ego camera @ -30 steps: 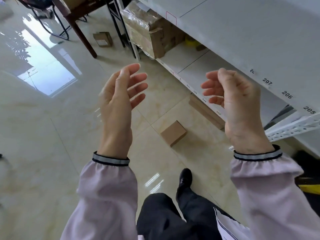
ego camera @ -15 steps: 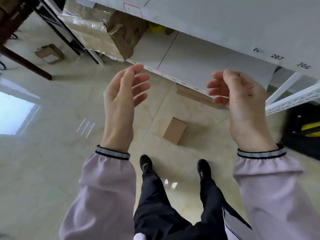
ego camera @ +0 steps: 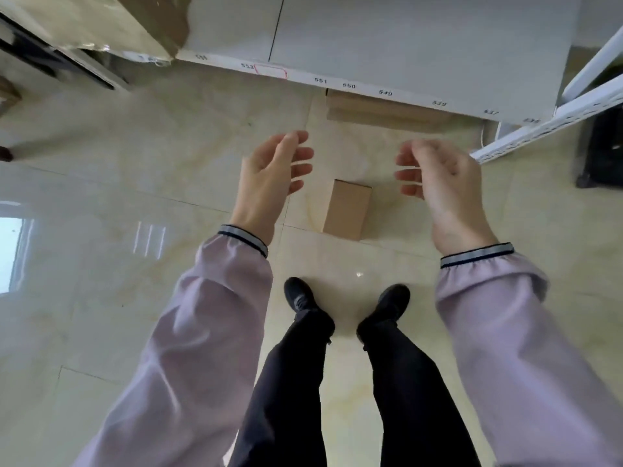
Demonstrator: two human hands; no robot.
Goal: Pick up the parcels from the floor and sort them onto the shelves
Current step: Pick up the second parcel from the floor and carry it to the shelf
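A small brown cardboard parcel (ego camera: 347, 208) lies on the glossy tiled floor just ahead of my feet. My left hand (ego camera: 273, 176) hovers above and to its left, fingers spread and curled, holding nothing. My right hand (ego camera: 438, 176) hovers above and to its right, also empty with fingers apart. Both palms face each other with the parcel between them, lower down. A flat brown parcel (ego camera: 381, 109) lies partly under the white shelf (ego camera: 404, 45), whose front edge carries number labels.
A large plastic-wrapped carton (ego camera: 101, 21) sits on the shelf at the upper left. A white slotted shelf post (ego camera: 546, 126) juts out at the right, with a dark object (ego camera: 603, 153) beside it. My two black shoes (ego camera: 347, 305) stand close behind the small parcel.
The view has tilted down and turned to face the shelf. Both hands have dropped lower toward the small parcel, which now lies straight ahead between them. My feet stand side by side.
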